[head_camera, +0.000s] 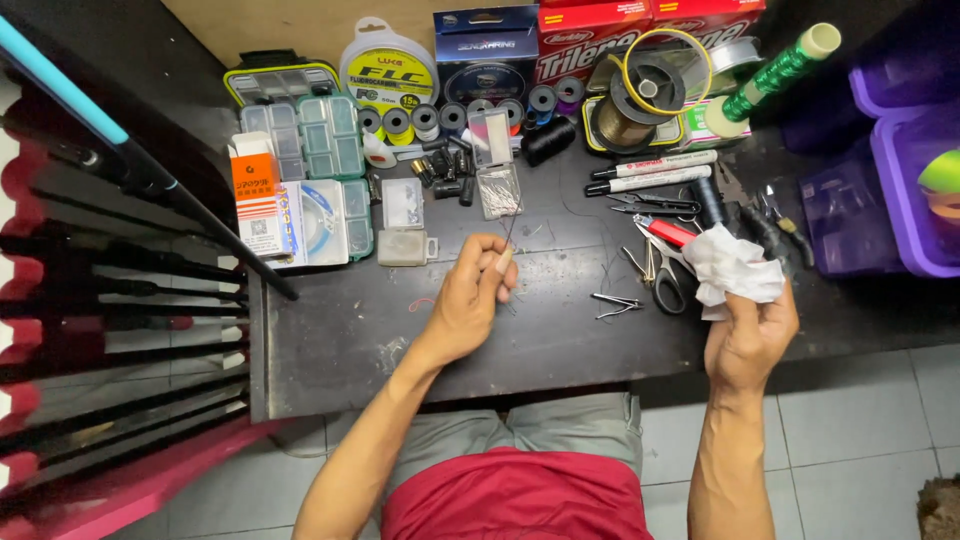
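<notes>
Thin dark thread (508, 228), pinched in the left hand (470, 300) between thumb and finger, held up over the middle of the bench (420, 330), likely raised so the fine end shows against the dark top; left grip clenched on the thread, too thin to say where its far end goes; crumpled white tissue (735, 268) balled up in the right hand (748, 335), right grip clenched around it, held off at the bench's right edge, probably kept ready for wiping; small clippers (615, 304) and scissors (660, 280) lying just beside the hands, close for quick cutting; red-handled pliers (668, 232) next to the scissors; two white markers (652, 172) side by side behind them; small spools (470, 112) lined up in a row near the back, easy to pick from; clear tackle boxes (320, 150) with little compartments on the left, keeping tiny bits apart; big spool of line (640, 100) and green-wrapped rod handle (775, 75) toward the back right; boxes of fishing line (590, 35) stood up along the wall; dark, scuffed bench top, crowded at the back; purple plastic bins (910, 190) at the far right; rack of dark rods (120, 290) leaning on the left; pale tiled floor (860, 440) below.
</notes>
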